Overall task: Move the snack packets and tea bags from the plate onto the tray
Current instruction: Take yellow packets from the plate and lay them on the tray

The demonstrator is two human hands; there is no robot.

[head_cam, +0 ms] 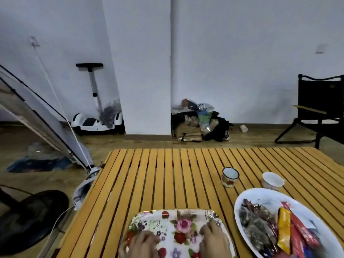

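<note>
A flower-patterned tray (167, 218) lies at the near edge of the slatted wooden table. My left hand (139, 245) and my right hand (214, 240) both rest on its surface, fingers bent, with nothing visible in them. To the right sits a white oval plate (260, 196) holding grey tea bags (256, 226), a yellow snack packet (283, 228) and red snack packets (301, 233). The plate's near end is cut off by the frame.
Beyond the plate stand a small flowered enamel mug (229, 176) and a white cup (272, 181). A black folding chair (316, 108) is at the far right, a fan base (31, 220) on the floor at the left, and bags (197, 123) by the wall.
</note>
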